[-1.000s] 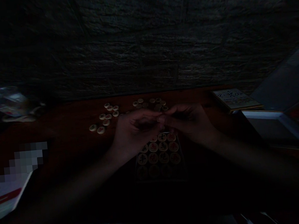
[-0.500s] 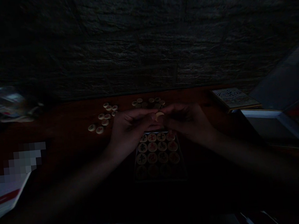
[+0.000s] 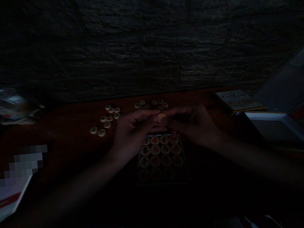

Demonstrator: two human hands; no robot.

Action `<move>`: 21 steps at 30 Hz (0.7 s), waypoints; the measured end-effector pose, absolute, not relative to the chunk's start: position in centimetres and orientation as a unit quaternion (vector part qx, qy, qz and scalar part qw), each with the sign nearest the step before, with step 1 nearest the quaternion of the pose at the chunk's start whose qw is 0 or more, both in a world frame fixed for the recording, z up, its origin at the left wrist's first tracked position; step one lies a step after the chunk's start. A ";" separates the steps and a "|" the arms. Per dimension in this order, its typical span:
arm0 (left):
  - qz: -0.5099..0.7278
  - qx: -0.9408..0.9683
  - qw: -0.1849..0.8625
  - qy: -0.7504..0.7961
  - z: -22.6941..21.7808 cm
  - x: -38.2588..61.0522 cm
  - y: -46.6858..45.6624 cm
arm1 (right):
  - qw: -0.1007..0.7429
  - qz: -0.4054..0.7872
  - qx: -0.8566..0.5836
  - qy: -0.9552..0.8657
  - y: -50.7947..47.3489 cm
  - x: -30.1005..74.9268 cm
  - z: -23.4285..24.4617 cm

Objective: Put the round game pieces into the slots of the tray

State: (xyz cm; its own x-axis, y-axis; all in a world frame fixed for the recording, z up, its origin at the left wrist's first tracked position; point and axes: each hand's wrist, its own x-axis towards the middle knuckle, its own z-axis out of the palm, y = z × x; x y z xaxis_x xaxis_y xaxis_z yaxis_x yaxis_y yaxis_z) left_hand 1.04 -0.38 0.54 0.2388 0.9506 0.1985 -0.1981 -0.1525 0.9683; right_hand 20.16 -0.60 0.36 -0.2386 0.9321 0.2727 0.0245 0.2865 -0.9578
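Note:
Between the fingertips of both hands is a round, pale Chinese chess piece, partly covered by the thumbs. My left hand pinches it from the left, and my right hand pinches it from the right. Just below the hands lies a dark tray with rows of round pieces bearing red and black characters. Its far end is hidden behind the fingers, and its near row is very dim. Loose Chinese chess pieces lie on the table to the left of my left hand.
More loose pieces lie beyond the hands, near the stone wall. On the right are a patterned flat box and an open shallow box. A clear container stands at far left, above a white box.
The thumbs have shifted slightly, baring more of the held piece's pale face. Both hands stay in nearly the same spot above the tray.

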 end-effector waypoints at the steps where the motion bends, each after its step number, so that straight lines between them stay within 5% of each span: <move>1: 0.517 0.558 0.554 0.339 0.5 1.0 -0.3 | 0.492 0.456 -0.372 -0.642 -0.6 20.2 0.3; 21: 0.475 0.562 0.597 0.321 0.6 0.8 -0.4 | 0.493 0.117 -0.318 -0.801 -1.0 20.8 0.4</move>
